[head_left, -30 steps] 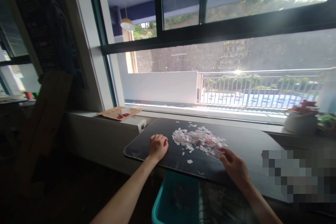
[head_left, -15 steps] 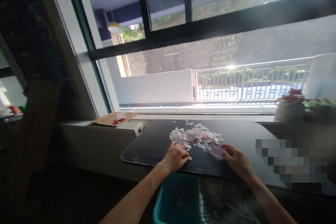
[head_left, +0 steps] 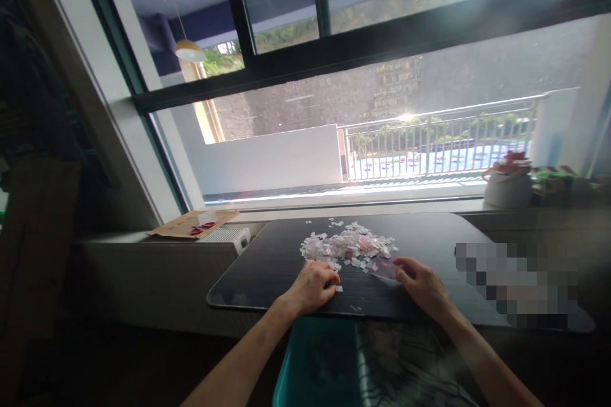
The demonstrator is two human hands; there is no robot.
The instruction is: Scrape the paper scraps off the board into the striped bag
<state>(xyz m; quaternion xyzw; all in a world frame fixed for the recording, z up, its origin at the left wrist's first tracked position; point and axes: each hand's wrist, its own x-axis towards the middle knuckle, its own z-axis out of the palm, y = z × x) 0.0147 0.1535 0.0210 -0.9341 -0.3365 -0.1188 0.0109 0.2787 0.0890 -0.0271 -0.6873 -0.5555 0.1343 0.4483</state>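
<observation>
A loose heap of small white and pinkish paper pieces (head_left: 346, 243) lies on the dark tabletop (head_left: 267, 267). At the heap's near left edge rests my left hand (head_left: 312, 286), its fingers curled in; whatever they may hold is hidden. One white paper piece (head_left: 338, 289) shows right by its thumb. My right hand (head_left: 422, 285), to the right of the heap, pinches the edge of a thin see-through plastic bag (head_left: 383, 269) between thumb and fingers. The bag lies low over the table, its left end touching the scattered pieces.
Below the table's front edge stands a teal bin (head_left: 317, 362), beside striped cloth (head_left: 401, 362). Red-handled scissors (head_left: 202, 228) lie on brown paper (head_left: 172, 224) at the left sill. A white pot (head_left: 508, 189) stands at the right. A blurred-out patch (head_left: 520, 286) covers the table's right side.
The view has shifted a little to the right, so the scene sits further left. Both hands keep nearly the same place at the heap, and the right still pinches the plastic bag.
</observation>
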